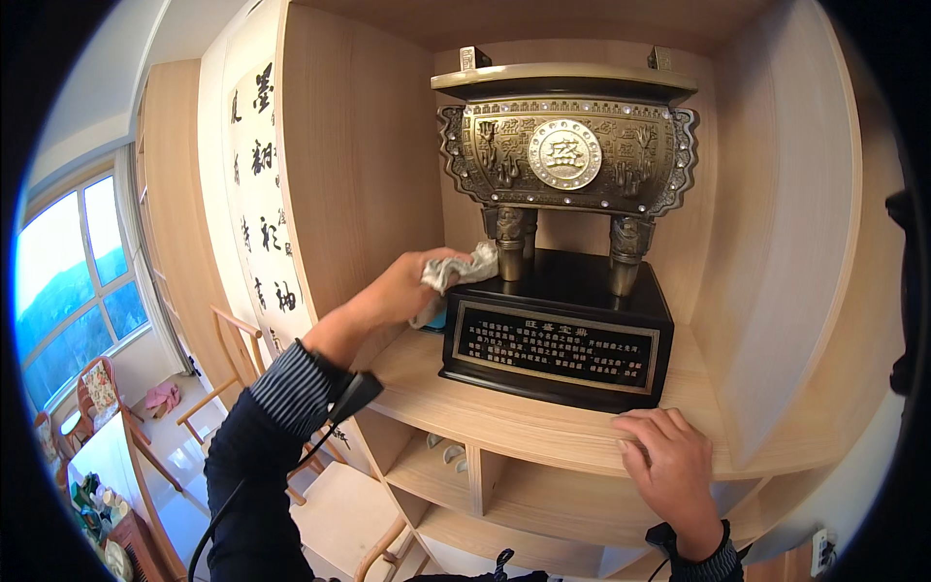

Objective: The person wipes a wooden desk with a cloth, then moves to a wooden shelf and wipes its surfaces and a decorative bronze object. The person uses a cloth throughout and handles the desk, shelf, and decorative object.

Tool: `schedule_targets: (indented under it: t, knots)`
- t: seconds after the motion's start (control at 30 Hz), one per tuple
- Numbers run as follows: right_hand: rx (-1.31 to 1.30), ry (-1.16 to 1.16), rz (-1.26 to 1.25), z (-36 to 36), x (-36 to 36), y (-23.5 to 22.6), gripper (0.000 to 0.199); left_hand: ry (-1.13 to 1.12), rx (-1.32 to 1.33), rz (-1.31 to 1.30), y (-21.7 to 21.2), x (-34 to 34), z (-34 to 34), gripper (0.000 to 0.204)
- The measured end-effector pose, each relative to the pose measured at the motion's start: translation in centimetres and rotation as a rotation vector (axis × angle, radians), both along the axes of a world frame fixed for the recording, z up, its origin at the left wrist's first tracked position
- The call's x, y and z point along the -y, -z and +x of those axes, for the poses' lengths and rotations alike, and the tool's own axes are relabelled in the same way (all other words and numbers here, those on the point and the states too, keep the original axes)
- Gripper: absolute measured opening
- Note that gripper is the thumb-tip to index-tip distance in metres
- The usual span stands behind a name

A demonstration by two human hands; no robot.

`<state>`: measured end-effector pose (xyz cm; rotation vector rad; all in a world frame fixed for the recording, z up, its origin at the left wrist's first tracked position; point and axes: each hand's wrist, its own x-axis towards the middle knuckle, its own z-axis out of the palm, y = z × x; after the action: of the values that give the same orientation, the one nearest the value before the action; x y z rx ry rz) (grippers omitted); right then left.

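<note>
My left hand (415, 283) is closed on a crumpled pale grey cloth (464, 269). The cloth presses on the left top edge of a black plinth (562, 335), right beside a front leg of a bronze-coloured ding vessel (572, 160). This vessel stands upright on the plinth and bears a round silver medallion. A framed plaque with lettering covers the plinth's front. My right hand (667, 466) rests on the shelf's front edge to the right of the plinth, fingers spread, holding nothing. Something blue shows partly behind the plinth's left side.
A light wooden cabinet (359, 126) surrounds the vessel, with lower compartments (543, 495) beneath the shelf. Small pale cups sit in one compartment. Wooden chairs (344, 519) and a table (116, 461) with items stand at the lower left. A calligraphy scroll (262, 184) hangs beside the cabinet.
</note>
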<state>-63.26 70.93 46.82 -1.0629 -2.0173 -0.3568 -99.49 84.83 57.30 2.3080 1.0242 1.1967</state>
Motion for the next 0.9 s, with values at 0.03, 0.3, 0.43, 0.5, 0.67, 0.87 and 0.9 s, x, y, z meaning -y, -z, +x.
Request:
schedule_targets:
  t: [0.03,0.3,0.43,0.5,0.67,0.87,0.9]
  knots:
    - [0.009,0.008,-0.003,-0.1,0.0,0.0,0.020,-0.010,0.034,-0.001,0.6,1.0,0.0,0.034]
    - [0.047,0.036,0.030,-0.5,0.0,-0.1,0.020,-0.023,-0.252,0.565,2.8,5.1,3.5,0.047]
    - [0.030,0.033,0.011,-0.6,0.0,-0.1,0.020,-0.036,-0.410,0.612,4.7,6.6,6.2,0.074]
    - [0.033,0.028,0.023,-0.6,0.1,-0.1,0.020,-0.051,-0.410,0.654,4.5,6.1,6.9,0.076]
    - [0.019,0.020,0.038,-0.9,0.0,-0.1,0.019,0.015,-0.413,0.810,4.6,4.3,12.3,0.072]
    - [0.006,0.020,0.028,-0.9,0.1,-0.2,0.017,0.139,-0.340,0.873,4.3,3.7,17.6,0.052]
    - [0.006,0.016,0.016,-0.9,0.1,-0.2,0.017,0.153,-0.351,0.860,4.1,3.7,16.7,0.052]
